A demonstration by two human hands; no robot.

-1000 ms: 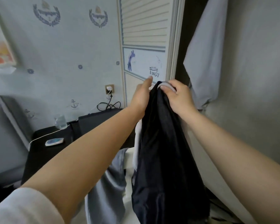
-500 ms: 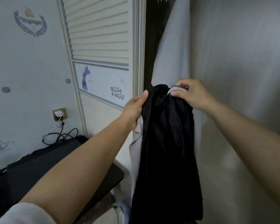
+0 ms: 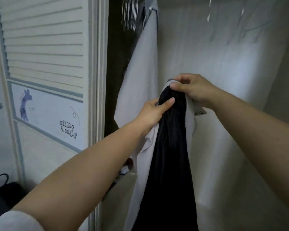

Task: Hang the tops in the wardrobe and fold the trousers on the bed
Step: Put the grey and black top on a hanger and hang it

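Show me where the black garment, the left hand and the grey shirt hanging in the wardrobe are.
black garment (image 3: pixel 170 155), head view, hanging middle folds
left hand (image 3: pixel 153 112), head view, back of hand
grey shirt (image 3: pixel 140 67), head view, front panel

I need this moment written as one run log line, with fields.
stage: at wardrobe | left hand: grips black garment | right hand: pinches grey top | hung: not yet

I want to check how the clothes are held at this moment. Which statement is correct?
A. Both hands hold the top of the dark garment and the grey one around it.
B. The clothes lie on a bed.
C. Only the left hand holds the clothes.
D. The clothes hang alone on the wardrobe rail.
A: the left hand and the right hand both grip the top of the dark garment and the grey garment.
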